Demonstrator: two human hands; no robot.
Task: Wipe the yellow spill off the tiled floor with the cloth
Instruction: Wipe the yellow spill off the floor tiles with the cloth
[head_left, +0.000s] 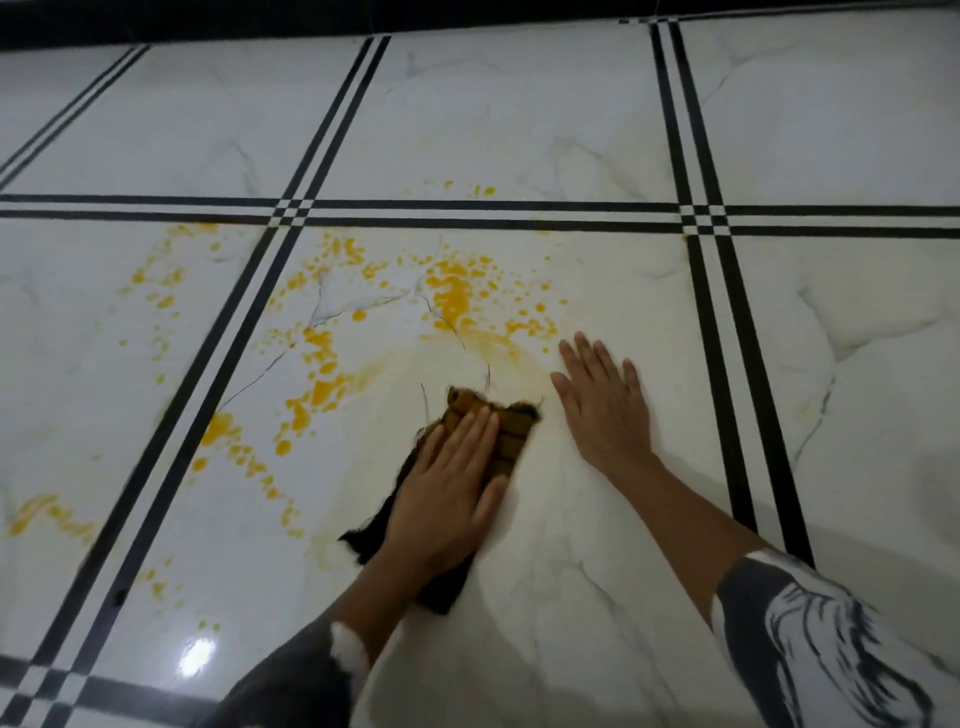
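Note:
A dark cloth (511, 434), stained yellow at its far end, lies flat on the white marble-look tiled floor (571, 545). My left hand (449, 491) presses down on it, fingers together and pointing away from me. My right hand (602, 400) rests flat on the bare tile just right of the cloth, fingers spread, holding nothing. The yellow spill (452, 296) spreads as blobs and droplets ahead and to the left of the cloth, with more drops (311, 384) across the centre tile and the tile on the left. A faint yellow smear arcs just beyond the cloth.
Black double-line borders (249, 332) cross the floor between tiles. A dark wall base (311, 21) runs along the far edge. Patterned grey-and-white sleeves cover both my forearms at the bottom.

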